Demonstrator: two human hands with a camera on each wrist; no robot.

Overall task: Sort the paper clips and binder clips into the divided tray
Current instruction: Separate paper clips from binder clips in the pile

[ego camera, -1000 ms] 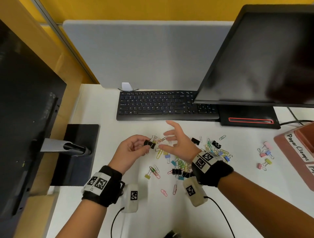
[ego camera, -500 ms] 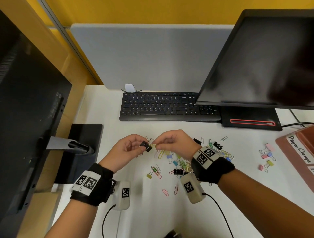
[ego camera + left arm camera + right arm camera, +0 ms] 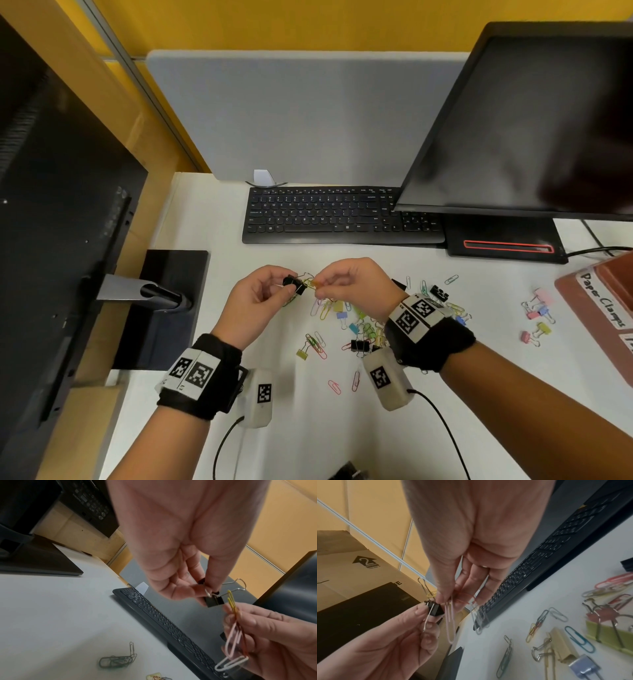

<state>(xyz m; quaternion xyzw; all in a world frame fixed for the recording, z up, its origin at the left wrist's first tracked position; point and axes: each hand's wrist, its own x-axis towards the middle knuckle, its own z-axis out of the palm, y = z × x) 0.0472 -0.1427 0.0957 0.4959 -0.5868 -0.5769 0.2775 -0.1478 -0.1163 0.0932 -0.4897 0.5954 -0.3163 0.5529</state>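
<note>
— What differs from a second ago?
— Our right hand [image 3: 356, 284], then spread, now pinches tangled paper clips [image 3: 235, 631] beside the black binder clip [image 3: 295, 285] our left hand [image 3: 255, 305] pinches above the desk [image 3: 291, 428].

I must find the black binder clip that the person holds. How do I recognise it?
Start at the black keyboard and come nearer to the two hands. The left hand pinches the black binder clip above the desk. Other black clips lie on the desk; only this one is held up, touching coloured paper clips.
</note>
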